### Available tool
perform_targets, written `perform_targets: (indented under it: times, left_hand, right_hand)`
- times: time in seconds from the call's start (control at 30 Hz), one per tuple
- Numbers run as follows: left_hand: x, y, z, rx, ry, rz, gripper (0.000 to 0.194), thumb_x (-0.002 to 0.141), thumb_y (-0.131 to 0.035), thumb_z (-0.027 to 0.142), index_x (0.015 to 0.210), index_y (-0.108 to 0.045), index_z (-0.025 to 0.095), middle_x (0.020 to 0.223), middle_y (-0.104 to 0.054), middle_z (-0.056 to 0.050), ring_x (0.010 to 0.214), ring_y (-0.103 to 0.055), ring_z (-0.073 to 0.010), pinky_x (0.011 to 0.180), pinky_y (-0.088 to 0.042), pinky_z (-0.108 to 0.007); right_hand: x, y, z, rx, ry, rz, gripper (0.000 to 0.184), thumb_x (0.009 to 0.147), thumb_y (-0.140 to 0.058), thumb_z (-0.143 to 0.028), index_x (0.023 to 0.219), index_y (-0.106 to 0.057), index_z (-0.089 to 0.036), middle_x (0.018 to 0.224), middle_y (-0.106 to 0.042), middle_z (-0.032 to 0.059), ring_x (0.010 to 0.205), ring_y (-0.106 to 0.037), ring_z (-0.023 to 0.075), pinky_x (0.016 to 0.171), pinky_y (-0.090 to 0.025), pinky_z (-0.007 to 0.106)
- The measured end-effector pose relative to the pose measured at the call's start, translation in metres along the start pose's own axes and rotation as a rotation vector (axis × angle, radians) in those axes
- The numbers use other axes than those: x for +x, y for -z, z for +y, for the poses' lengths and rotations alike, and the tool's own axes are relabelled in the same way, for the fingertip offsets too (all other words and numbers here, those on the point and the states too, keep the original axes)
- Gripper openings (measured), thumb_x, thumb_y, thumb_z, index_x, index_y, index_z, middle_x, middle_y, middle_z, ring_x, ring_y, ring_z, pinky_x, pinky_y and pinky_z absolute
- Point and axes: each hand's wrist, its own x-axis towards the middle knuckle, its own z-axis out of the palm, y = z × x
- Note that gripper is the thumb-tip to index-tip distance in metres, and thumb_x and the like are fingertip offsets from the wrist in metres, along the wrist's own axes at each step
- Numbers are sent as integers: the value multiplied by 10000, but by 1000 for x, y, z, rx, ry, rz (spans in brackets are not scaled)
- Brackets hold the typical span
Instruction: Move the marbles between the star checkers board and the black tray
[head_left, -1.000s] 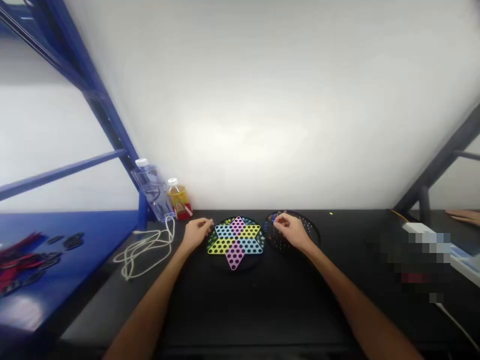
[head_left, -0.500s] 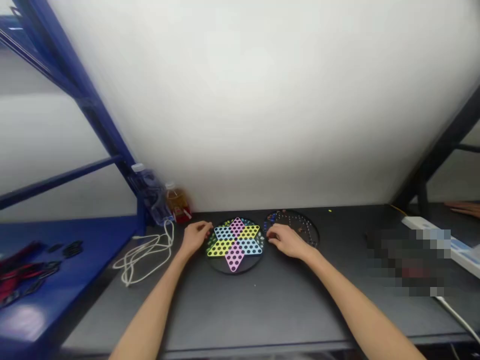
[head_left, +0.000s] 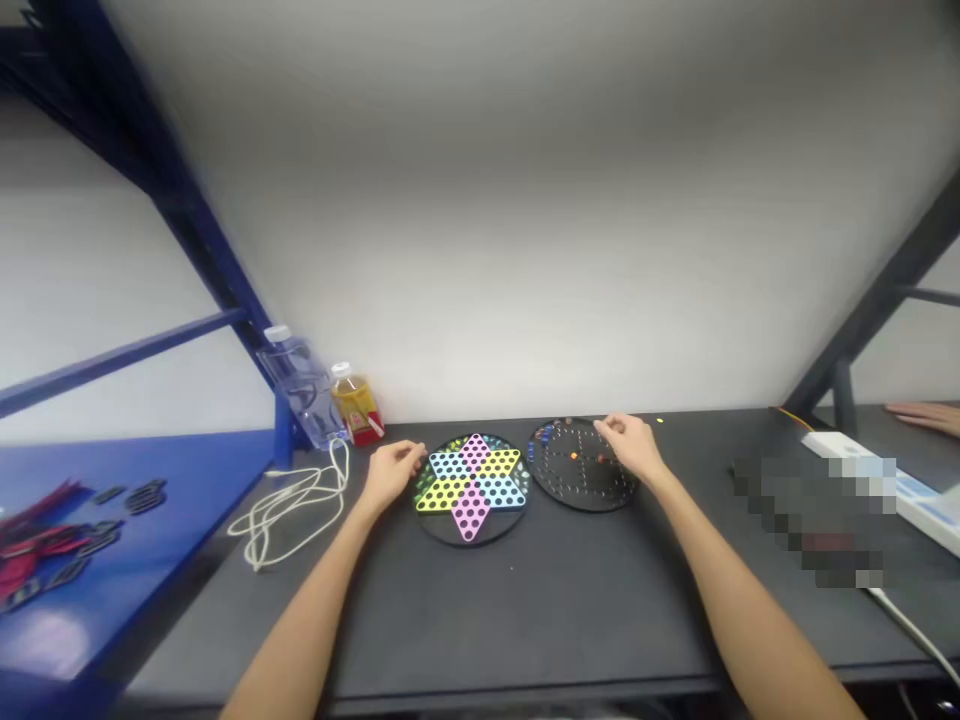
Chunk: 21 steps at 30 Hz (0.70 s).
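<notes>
My left hand [head_left: 392,474] rests with its fingertips at the left edge of a Chinese checkers board with a coloured star [head_left: 471,487]. Next to that board lies a second, round black board [head_left: 579,500] with holes. Blue marbles [head_left: 541,441] sit along its left side, and a few orange marbles [head_left: 574,456] lie near the middle. My right hand [head_left: 628,446] is over the far right part of the black board, fingers drawn together. Whether it holds a marble is hidden.
Behind the boards stand a clear water bottle [head_left: 298,387] and a juice bottle [head_left: 358,408]. A white cable [head_left: 292,510] lies coiled at left, beside a blue shelf [head_left: 150,470]. At right are a power strip [head_left: 847,450], a blurred patch, and a co-worker's hand [head_left: 922,420].
My right hand has moved from the near left of the black board to its far right, uncovering the marbles. My left hand has stayed at the star board's edge.
</notes>
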Motion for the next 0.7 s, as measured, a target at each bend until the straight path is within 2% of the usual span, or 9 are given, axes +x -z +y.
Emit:
perform_targets:
  times: [0.07, 0.13, 0.23, 0.33, 0.43, 0.5, 0.6, 0.63, 0.7]
  left_hand:
    - [0, 0, 0, 8, -10, -3, 402, 791, -555, 527, 764, -719, 160, 580, -646, -15, 531, -572, -146, 552, -419, -238]
    - [0, 0, -1, 17, -6, -2, 405, 790, -553, 529, 762, -719, 161, 573, -640, -11, 531, -569, -145, 545, -411, -236]
    - [1, -1, -1, 19, 4, 1, 414, 785, -552, 538, 761, -721, 160, 568, -638, -10, 531, -567, -147, 540, -406, -236]
    - [1, -1, -1, 19, -5, 2, 419, 778, -556, 545, 751, -718, 159, 568, -639, -14, 534, -567, -150, 538, -406, -237]
    - [1, -2, -2, 23, 2, 11, 419, 773, -560, 546, 746, -718, 159, 563, -638, -17, 532, -567, -152, 543, -409, -238]
    - [2, -1, -2, 27, -1, 13, 416, 773, -559, 544, 753, -721, 161, 567, -641, -18, 532, -568, -151, 552, -414, -240]
    - [2, -1, -2, 32, -8, 2, 416, 773, -561, 546, 759, -723, 164, 576, -648, -18, 533, -571, -155, 551, -416, -242]
    - [2, 0, -1, 33, -7, 1, 418, 775, -560, 548, 759, -722, 163, 577, -650, -20, 534, -574, -156, 551, -417, -244]
    - [2, 1, -2, 40, -3, 5, 421, 778, -560, 549, 761, -721, 160, 578, -652, -22, 529, -576, -159, 548, -417, -247]
  right_hand:
    - [1, 10, 5, -314, 92, -56, 284, 716, -648, -469, 652, -624, -194, 517, -521, -11, 499, -445, 125, 504, -305, 252]
    - [2, 16, 9, -478, 124, -152, 253, 712, -666, -453, 699, -673, -200, 555, -573, 6, 535, -493, 144, 540, -328, 261]
    - [2, 17, 14, -565, 143, -231, 206, 688, -714, -407, 738, -700, -209, 659, -644, 44, 613, -552, 175, 585, -357, 272]
    - [3, 13, 18, -539, 130, -258, 152, 667, -733, -349, 686, -684, -206, 693, -659, 56, 658, -570, 186, 614, -374, 276]
    - [3, 11, 16, -305, 39, -194, 186, 679, -712, -367, 690, -649, -192, 585, -598, 20, 569, -519, 154, 563, -364, 263]
    - [3, 11, 13, 20, -79, -127, 247, 727, -655, -434, 738, -614, -191, 489, -490, -28, 448, -400, 116, 467, -310, 245]
    - [8, 9, 8, 501, -227, -165, 328, 818, -509, -517, 763, -551, -197, 475, -384, -54, 378, -246, 87, 369, -200, 226]
    - [10, 7, 7, 564, -244, -175, 340, 834, -478, -524, 738, -524, -201, 488, -386, -47, 375, -238, 85, 355, -185, 224]
    - [18, 0, 6, 534, -238, -120, 352, 846, -471, -513, 661, -445, -215, 498, -390, -37, 378, -246, 84, 342, -188, 226]
